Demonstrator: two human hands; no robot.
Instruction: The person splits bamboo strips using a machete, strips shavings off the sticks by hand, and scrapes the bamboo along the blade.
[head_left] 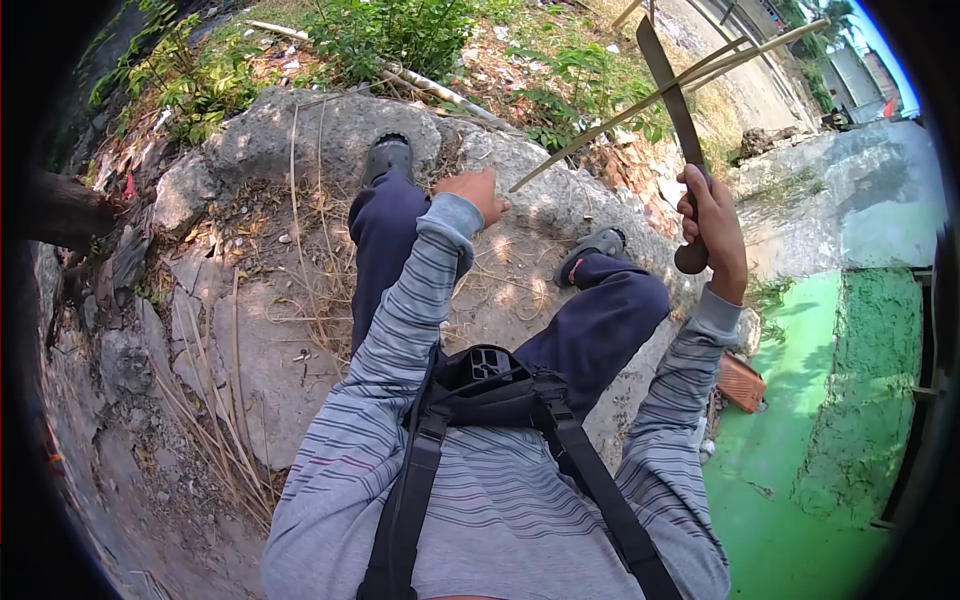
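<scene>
My right hand (716,225) grips the rounded handle of a machete (672,90), its long dark blade pointing up and away. Long, thin bamboo strips (740,62) cross the blade, splayed apart toward the upper right. One strip runs down left from the blade, its near end close to the fingers of my left hand (474,194). That hand is closed, back upward, above the ground between my feet. Whatever its fingers hold is hidden, and I cannot tell whether they touch the strip.
My feet rest near a broken concrete ledge (270,135). Thin shavings (510,268) litter the ground between my legs. More long strips (215,400) lie to the left. Leafy plants (390,40) grow beyond the ledge. An orange-brown block (741,384) sits beside the green-painted surface (775,450) on the right.
</scene>
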